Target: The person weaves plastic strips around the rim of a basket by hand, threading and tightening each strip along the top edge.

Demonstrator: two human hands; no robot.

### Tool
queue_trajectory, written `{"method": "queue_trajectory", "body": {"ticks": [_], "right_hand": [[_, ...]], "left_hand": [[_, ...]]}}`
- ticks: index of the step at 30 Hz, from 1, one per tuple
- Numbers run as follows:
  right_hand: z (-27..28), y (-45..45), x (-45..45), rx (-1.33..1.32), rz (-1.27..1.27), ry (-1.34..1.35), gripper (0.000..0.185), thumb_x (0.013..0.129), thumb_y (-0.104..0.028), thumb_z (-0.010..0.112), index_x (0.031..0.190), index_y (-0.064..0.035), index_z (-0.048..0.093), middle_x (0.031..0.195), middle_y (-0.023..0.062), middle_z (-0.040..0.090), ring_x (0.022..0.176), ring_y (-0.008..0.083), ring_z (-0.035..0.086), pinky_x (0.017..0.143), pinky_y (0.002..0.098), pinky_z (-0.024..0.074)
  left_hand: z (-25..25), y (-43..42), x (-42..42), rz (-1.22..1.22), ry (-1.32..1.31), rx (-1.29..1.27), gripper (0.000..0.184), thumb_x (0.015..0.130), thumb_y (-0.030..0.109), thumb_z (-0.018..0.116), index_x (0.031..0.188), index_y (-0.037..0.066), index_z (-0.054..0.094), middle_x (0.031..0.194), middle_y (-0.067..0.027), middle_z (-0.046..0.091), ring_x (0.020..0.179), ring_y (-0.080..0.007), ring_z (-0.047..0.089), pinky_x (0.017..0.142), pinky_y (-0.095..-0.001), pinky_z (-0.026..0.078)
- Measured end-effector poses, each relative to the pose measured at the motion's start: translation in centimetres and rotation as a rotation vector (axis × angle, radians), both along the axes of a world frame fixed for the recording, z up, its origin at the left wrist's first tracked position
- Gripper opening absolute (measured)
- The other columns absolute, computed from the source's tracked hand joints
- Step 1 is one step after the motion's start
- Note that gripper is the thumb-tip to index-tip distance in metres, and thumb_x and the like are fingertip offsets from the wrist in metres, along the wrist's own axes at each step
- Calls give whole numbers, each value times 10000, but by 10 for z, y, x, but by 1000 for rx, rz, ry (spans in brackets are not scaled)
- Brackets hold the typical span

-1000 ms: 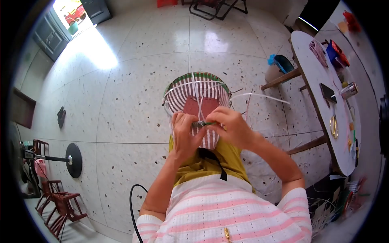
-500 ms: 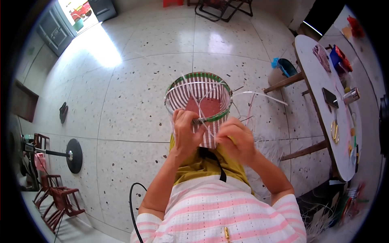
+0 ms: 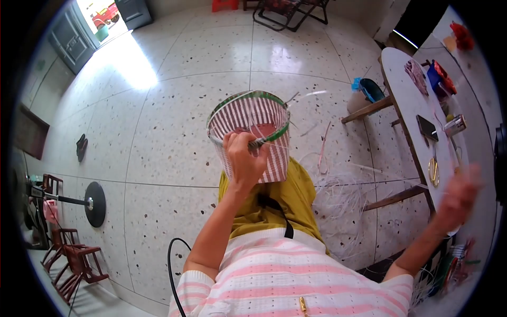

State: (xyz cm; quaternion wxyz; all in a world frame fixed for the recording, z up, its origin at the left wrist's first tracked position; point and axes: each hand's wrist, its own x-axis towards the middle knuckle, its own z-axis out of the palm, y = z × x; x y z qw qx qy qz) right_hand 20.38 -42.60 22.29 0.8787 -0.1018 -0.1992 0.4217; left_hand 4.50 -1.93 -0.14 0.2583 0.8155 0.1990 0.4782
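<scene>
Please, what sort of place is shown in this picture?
Probably a room in a home, used for handwork: wooden chairs stand at the picture's left, loose pale strips lie on the floor, and the left hand grips a striped basket by its rim.

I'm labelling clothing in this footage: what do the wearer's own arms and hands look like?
Short sleeves, white with pink stripes, leave both forearms bare. The left hand wears no glove, and its wrist shows no watch. The right hand also looks ungloved, but blur hides finer detail. A thin black cord curves beside the left arm.
</scene>
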Motion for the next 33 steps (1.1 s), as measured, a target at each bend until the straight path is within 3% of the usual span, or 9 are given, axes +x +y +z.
{"method": "queue_trajectory", "body": {"ticks": [2, 5, 7, 9, 13, 16, 21, 27, 33], "right_hand": [[53, -83, 45, 21, -587, -608, 299, 988, -79, 557, 1282, -42, 521, 851, 28, 477, 638, 152, 462, 669, 274, 448], [45, -124, 106, -196, -947, -779, 364, 981, -24, 546, 1344, -6, 516, 883, 49, 497, 643, 141, 462, 627, 261, 454], [37, 6, 50, -708, -1126, -1216, 391, 985, -14, 566, 1372, -9, 517, 893, 55, 516, 625, 103, 483, 578, 236, 467], [3, 58, 69, -300, -466, -697, 383, 987, -111, 625, 1354, -38, 544, 904, 49, 538, 581, 64, 484, 528, 226, 478], [-56, 174, 35, -496, -195, -602, 330, 981, -155, 640, 1269, -4, 587, 908, 73, 616, 678, 104, 652, 676, 292, 617], [-100, 236, 9, -239, 283, -464, 295, 1009, -47, 531, 1281, 62, 555, 1192, 240, 661, 1095, 366, 684, 1022, 488, 546], [-145, 279, -16, -790, 232, -904, 192, 941, -33, 642, 1113, 32, 700, 947, 124, 739, 873, 176, 713, 774, 293, 596], [-169, 321, -7, -683, -26, -1435, 134, 845, 18, 702, 964, 24, 763, 861, 51, 719, 753, 92, 641, 656, 248, 507], [-171, 331, 0, -884, 291, -1305, 139, 784, -31, 761, 899, 44, 746, 781, 66, 725, 708, 88, 675, 644, 232, 555]], "left_hand": [[3, 3, -2, 4, -6, -16, 295, 663, 113, 830, 786, 42, 570, 706, -111, 568, 735, -323, 539, 882, -422, 400], [0, 1, -4, -24, 3, -29, 286, 665, 106, 823, 779, 42, 569, 704, -108, 566, 740, -323, 544, 885, -421, 401], [-3, 1, -9, -34, 10, -23, 289, 662, 100, 820, 778, 41, 562, 703, -107, 563, 736, -325, 548, 897, -421, 403], [0, 0, -18, -96, 12, -62, 291, 654, 85, 816, 773, 42, 554, 707, -106, 564, 731, -324, 556, 929, -420, 403], [-2, 6, -41, -223, 38, -52, 267, 643, 52, 798, 776, 50, 567, 724, -92, 566, 743, -314, 573, 987, -434, 399], [-1, 6, -51, -253, 65, -49, 258, 633, 38, 787, 789, 50, 582, 740, -92, 572, 768, -309, 588, 993, -436, 401], [-4, 9, -52, -276, 79, -67, 261, 619, 22, 778, 796, 51, 588, 755, -97, 584, 791, -309, 597, 1001, -436, 399], [-5, 9, -43, -325, 107, -32, 276, 599, -6, 760, 814, 56, 600, 780, -101, 604, 814, -318, 601, 1000, -436, 396], [-6, 11, -41, -324, 102, -37, 310, 659, 67, 843, 821, 33, 580, 766, -76, 600, 760, -272, 581, 1018, -408, 387]]}}
